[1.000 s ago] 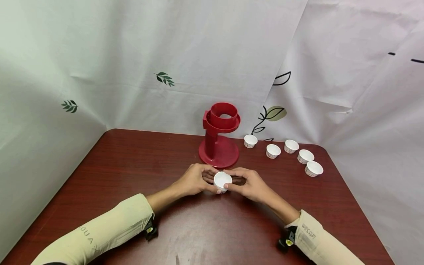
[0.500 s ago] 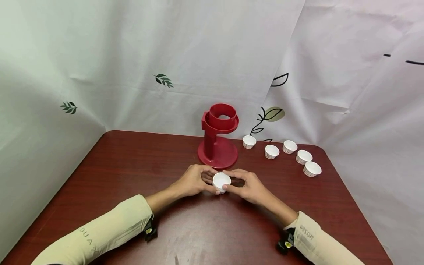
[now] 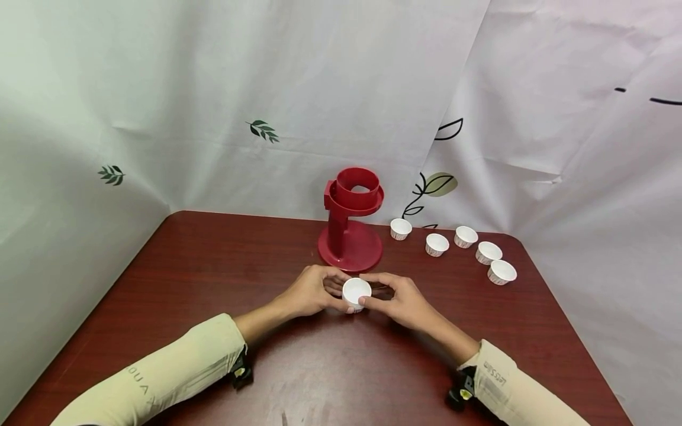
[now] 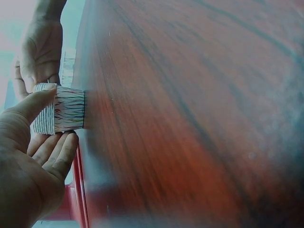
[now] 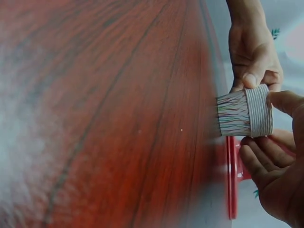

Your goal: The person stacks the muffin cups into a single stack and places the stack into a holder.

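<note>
A stack of nested white paper baking cups (image 3: 356, 291) stands upright on the table, near the middle. In the left wrist view its many rims (image 4: 43, 114) lie close together, above a side printed with thin coloured wavy lines. My left hand (image 3: 309, 291) holds the stack from the left, thumb on the near side and fingers behind. From the right, my right hand (image 3: 402, 300) holds the same stack between thumb and fingers. In the right wrist view the left thumb (image 5: 251, 80) touches the rims. Some fingertips are hidden behind the cups.
Just behind the hands stands a red plastic stand (image 3: 358, 245) with a round base and a raised ring (image 3: 358, 201). Several single paper cups, one of them here (image 3: 437, 244), sit at the back right of the brown table (image 3: 229, 248). White cloth (image 3: 213, 89) hangs behind.
The whole head view has shifted very slightly. Both hands stay on the stack of paper cups, which has not visibly moved on the table.
</note>
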Action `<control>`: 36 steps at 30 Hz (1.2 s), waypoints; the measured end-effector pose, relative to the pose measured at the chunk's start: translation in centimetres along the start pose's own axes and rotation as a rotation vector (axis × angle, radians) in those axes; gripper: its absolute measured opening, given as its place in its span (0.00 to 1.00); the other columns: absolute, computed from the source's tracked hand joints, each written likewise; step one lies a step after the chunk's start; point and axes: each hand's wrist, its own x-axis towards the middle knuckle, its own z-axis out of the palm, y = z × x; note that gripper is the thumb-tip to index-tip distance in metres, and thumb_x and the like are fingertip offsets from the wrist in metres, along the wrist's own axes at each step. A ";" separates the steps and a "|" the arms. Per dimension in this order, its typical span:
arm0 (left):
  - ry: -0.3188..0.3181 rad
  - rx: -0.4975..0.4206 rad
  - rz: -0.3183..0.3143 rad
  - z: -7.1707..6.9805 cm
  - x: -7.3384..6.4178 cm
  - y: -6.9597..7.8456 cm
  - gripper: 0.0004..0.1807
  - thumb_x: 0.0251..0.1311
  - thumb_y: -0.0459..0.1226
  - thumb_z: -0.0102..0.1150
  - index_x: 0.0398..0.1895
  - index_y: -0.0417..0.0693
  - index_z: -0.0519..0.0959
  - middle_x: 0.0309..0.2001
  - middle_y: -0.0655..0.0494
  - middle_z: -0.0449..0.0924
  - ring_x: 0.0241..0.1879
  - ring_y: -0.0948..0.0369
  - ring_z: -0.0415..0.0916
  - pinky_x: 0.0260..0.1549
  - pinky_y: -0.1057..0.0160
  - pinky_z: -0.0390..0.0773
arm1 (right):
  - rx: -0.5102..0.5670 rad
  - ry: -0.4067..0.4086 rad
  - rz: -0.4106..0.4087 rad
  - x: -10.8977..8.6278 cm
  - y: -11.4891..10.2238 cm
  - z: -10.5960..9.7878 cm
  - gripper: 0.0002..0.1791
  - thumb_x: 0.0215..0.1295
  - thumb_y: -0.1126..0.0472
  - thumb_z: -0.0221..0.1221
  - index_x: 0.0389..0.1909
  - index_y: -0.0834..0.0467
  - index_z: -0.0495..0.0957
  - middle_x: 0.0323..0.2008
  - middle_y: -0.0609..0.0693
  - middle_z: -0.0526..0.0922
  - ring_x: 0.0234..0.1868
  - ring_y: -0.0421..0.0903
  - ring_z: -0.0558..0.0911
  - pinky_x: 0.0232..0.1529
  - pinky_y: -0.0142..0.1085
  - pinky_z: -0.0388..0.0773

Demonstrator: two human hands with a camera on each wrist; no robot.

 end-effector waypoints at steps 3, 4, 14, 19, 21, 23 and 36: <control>0.003 0.002 -0.003 0.0 0.0 0.1 0.28 0.52 0.30 0.89 0.57 0.35 0.89 0.50 0.42 0.95 0.48 0.56 0.96 0.52 0.60 0.96 | 0.000 -0.002 0.011 0.0 0.1 -0.1 0.26 0.71 0.61 0.76 0.68 0.59 0.87 0.62 0.57 0.93 0.57 0.51 0.94 0.60 0.39 0.94; 0.003 0.002 -0.004 0.0 0.0 0.2 0.28 0.52 0.30 0.90 0.57 0.35 0.89 0.50 0.42 0.95 0.48 0.56 0.96 0.52 0.60 0.96 | -0.001 -0.001 0.016 0.0 0.1 -0.2 0.26 0.71 0.61 0.76 0.68 0.59 0.87 0.61 0.57 0.93 0.56 0.51 0.95 0.60 0.39 0.94; -0.003 -0.006 0.006 0.0 0.0 0.0 0.28 0.51 0.30 0.90 0.56 0.35 0.89 0.50 0.42 0.95 0.48 0.56 0.96 0.52 0.59 0.96 | -0.048 0.054 0.055 0.1 0.1 -1.6 0.26 0.72 0.56 0.76 0.67 0.60 0.87 0.62 0.56 0.92 0.57 0.52 0.94 0.60 0.37 0.94; -0.002 -0.006 -0.002 0.0 0.1 0.0 0.28 0.51 0.30 0.90 0.56 0.35 0.89 0.50 0.42 0.95 0.48 0.56 0.96 0.53 0.59 0.96 | -0.064 0.108 0.081 0.3 0.5 -2.7 0.26 0.72 0.55 0.76 0.67 0.61 0.87 0.62 0.57 0.92 0.60 0.54 0.94 0.63 0.44 0.93; 0.000 -0.004 -0.004 0.0 0.1 0.0 0.28 0.51 0.31 0.90 0.56 0.35 0.89 0.50 0.42 0.95 0.48 0.56 0.96 0.52 0.59 0.96 | -0.073 0.129 0.093 0.4 0.6 -3.1 0.26 0.72 0.56 0.76 0.67 0.61 0.87 0.63 0.58 0.92 0.61 0.56 0.93 0.65 0.48 0.93; 0.002 -0.004 -0.007 0.1 0.0 0.0 0.28 0.51 0.31 0.90 0.57 0.35 0.89 0.50 0.42 0.95 0.48 0.56 0.96 0.52 0.59 0.96 | -0.076 0.151 0.103 0.4 0.7 -3.6 0.26 0.72 0.56 0.76 0.67 0.62 0.87 0.63 0.58 0.92 0.63 0.58 0.92 0.67 0.51 0.92; 0.005 0.013 -0.008 0.0 -0.1 0.0 0.28 0.51 0.32 0.90 0.56 0.36 0.89 0.51 0.43 0.95 0.47 0.56 0.96 0.52 0.61 0.96 | -0.196 0.293 0.132 0.4 1.7 -6.9 0.24 0.72 0.57 0.77 0.66 0.58 0.88 0.60 0.61 0.93 0.58 0.56 0.94 0.60 0.34 0.91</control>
